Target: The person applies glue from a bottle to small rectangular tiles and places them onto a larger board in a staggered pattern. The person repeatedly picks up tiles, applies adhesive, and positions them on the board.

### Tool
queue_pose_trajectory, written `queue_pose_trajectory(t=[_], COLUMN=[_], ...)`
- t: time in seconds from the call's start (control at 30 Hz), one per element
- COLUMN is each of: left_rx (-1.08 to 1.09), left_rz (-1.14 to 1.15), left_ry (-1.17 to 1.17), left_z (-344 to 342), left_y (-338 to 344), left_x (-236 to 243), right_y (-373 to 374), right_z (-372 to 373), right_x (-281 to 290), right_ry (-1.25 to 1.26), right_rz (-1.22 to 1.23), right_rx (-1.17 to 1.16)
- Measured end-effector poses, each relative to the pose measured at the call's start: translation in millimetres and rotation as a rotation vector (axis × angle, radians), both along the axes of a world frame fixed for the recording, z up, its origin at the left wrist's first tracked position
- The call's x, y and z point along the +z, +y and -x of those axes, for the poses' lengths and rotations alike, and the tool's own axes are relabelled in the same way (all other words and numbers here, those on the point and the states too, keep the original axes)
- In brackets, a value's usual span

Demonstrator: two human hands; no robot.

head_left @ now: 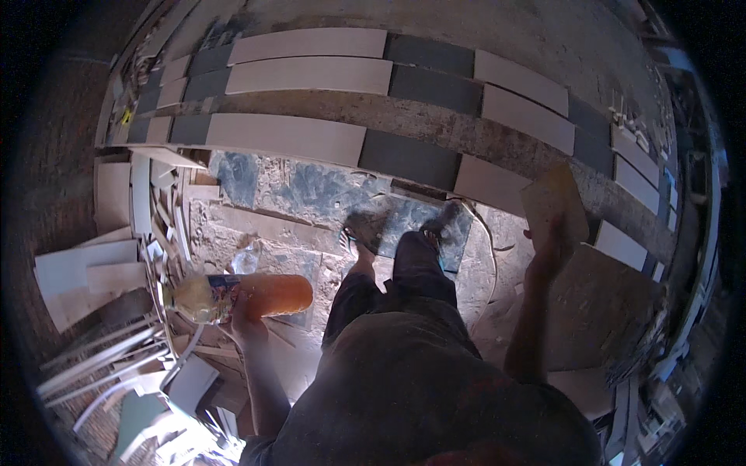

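floor [311, 194]: rough, dusty | laid tiles [311, 74]: beige and dark rows | tile offcuts [85, 272]: piled left

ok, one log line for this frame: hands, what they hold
left hand: grips orange plastic bottle, lying sideways | right hand: holds flat tan tile piece | standing on rough floor near beige and grey tile rows

Clear glossy plastic bottle [237, 297], matt smooth tiles [311, 75], rough dusty concrete floor [326, 194], prob. cardboard-like piece [553, 203].
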State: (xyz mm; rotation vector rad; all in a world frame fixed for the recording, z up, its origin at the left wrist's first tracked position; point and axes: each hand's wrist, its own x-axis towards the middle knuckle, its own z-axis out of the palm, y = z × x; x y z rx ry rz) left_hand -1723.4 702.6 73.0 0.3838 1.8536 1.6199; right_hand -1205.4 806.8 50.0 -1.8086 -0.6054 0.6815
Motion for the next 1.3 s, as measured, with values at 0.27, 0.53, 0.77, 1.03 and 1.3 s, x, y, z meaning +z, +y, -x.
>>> queue_pose_trajectory(t=[0.27,0.53,0.77,1.03,1.3], left_rx=[-0.107,-0.137,-0.002,-0.022,-0.241], left_rz=[0.087,0.270,0.223,0.353,0.475], left_ry=[0.067,0.161,0.162,0.321,0.267], left_z=[61,107,110,163,268], left_y=[37,32,41,68,86], left_x=[-47,-98,-82,-76,-114], right_y=[-27,16,64,124,148], right_z=[40,49,69,131,228], right_x=[-41,-45,-27,-29,-63], right_ry=[-0.068,0.040,-0.074,-0.253,-0.298], right_rz=[0.051,0.024,0.008,-0.050,0.083], right_rx=[-0.180,-0.252,-0.103,-0.058,-0.085])
